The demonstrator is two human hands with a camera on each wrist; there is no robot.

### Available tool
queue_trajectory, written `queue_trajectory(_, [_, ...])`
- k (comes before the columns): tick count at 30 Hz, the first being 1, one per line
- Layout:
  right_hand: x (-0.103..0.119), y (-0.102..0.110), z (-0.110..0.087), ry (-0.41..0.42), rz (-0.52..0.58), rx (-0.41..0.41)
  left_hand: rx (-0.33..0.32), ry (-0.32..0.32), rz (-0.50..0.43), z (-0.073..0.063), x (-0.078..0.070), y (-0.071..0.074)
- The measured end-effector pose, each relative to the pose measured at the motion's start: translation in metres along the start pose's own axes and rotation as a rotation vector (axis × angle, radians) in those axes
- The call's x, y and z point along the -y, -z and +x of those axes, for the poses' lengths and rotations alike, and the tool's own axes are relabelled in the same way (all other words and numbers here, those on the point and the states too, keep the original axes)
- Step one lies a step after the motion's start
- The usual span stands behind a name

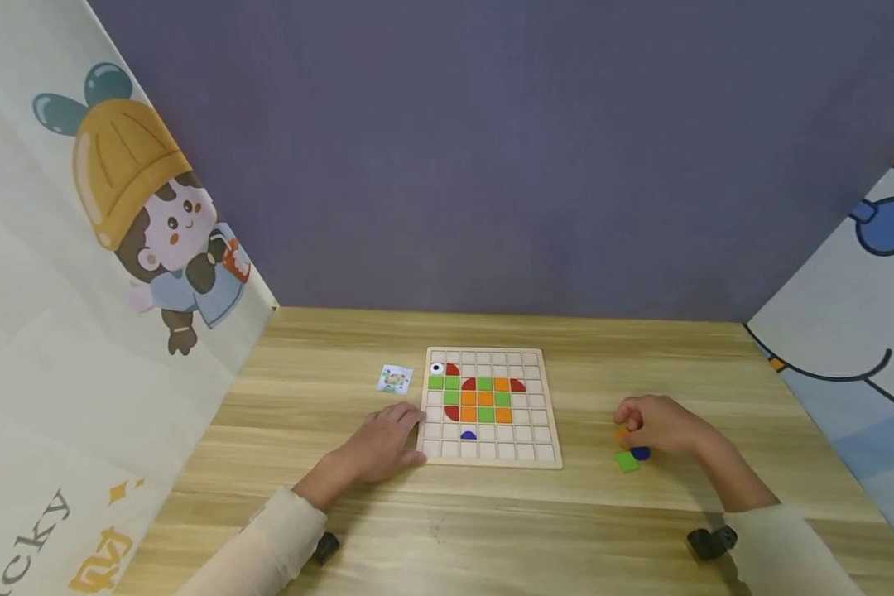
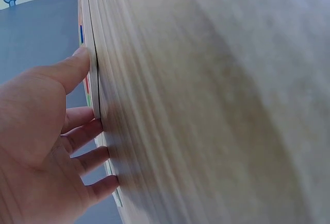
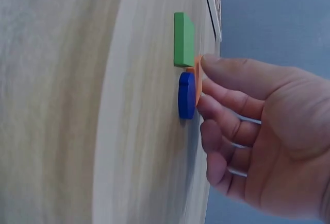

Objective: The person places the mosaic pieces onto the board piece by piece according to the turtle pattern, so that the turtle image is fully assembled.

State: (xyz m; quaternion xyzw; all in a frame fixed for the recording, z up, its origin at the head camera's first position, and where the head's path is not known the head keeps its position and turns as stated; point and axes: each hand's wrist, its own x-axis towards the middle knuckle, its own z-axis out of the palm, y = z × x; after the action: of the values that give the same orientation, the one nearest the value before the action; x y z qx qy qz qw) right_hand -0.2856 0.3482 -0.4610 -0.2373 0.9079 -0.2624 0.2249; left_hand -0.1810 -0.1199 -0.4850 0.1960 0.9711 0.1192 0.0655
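A square wooden grid board (image 1: 525, 451) holds red, green and orange pieces, a white piece with an eye and a blue half-round piece (image 1: 468, 435). My left hand (image 1: 383, 443) rests at the board's left edge, thumb and fingers spread and touching its rim. To the right of the board, my right hand (image 1: 659, 426) pinches an orange piece (image 3: 198, 77) between thumb and fingertips, low over the table. Close by lie a green square tile (image 1: 627, 461) and a dark blue rounded piece (image 1: 641, 454), partly covered by the hand in the head view.
A small printed card (image 1: 395, 379) with a coloured pattern lies left of the board. The wooden table (image 1: 492, 530) meets a dark wall panel (image 1: 492, 165) behind, with cartoon-printed panels (image 1: 37, 331) at both sides.
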Motion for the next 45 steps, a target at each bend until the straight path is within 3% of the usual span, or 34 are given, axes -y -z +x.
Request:
queue_trajectory(7, [0.006,-0.001,-0.001,-0.067,-0.083,-0.039,-0.003,-0.006,-0.004,-0.001,-0.001,-0.001])
queue_trajectory(14, [0.013,-0.004,0.0,-0.091,-0.071,-0.032,-0.005,-0.004,-0.007,-0.002,-0.001,0.0])
queue_trajectory(23, [0.015,-0.006,0.002,-0.077,-0.064,-0.03,0.002,0.004,-0.007,-0.001,0.0,0.0])
queue_trajectory(32, [0.011,-0.001,0.004,-0.012,-0.119,-0.1,-0.004,-0.005,-0.011,0.0,0.0,0.0])
queue_trajectory(45, [0.015,-0.002,0.011,0.019,-0.074,-0.132,-0.001,-0.006,-0.02,0.001,0.001,0.0])
